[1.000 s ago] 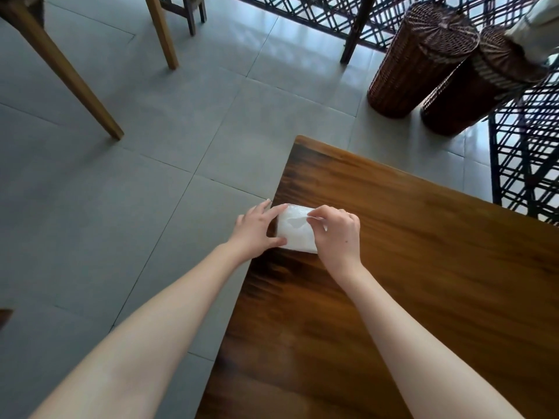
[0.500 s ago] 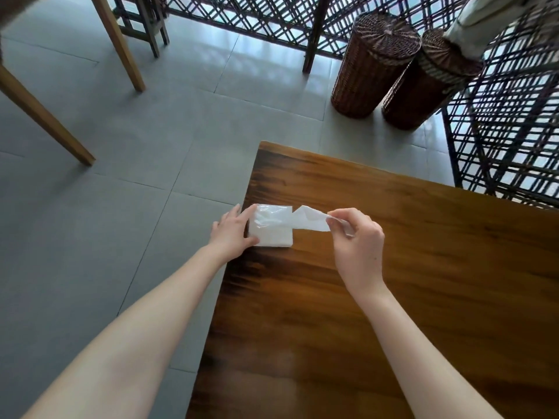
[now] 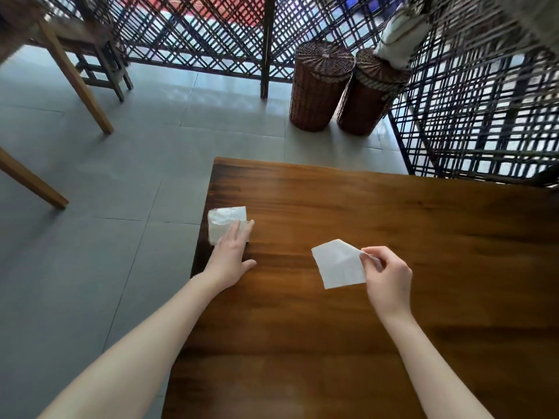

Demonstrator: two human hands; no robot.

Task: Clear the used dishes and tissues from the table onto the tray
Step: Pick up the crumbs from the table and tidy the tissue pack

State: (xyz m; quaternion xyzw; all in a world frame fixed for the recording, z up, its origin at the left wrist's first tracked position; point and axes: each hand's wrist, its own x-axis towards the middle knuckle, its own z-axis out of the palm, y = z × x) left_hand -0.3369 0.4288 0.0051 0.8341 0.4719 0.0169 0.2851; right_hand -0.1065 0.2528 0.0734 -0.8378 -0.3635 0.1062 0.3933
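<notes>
Being pinched by one corner between the thumb and curled fingers of the right hand (image 3: 387, 276), a single white tissue (image 3: 338, 264) is being held just above the wooden table (image 3: 378, 201), well apart from the tissue pack (image 3: 225, 220), which is lying at the table's left edge near the far corner. That pack is being pressed flat under the straight fingers of the left hand (image 3: 231, 255), with nothing being gripped there. No tray or dishes are being shown in this view, so where the sheet is being taken cannot be told. In all likelihood the thin sheet is being held lightly enough to be torn, or dropped to the floor on a long carry. The pack, sitting right at the edge, is being put at risk of being nudged off should the left hand be slid away sideways.
</notes>
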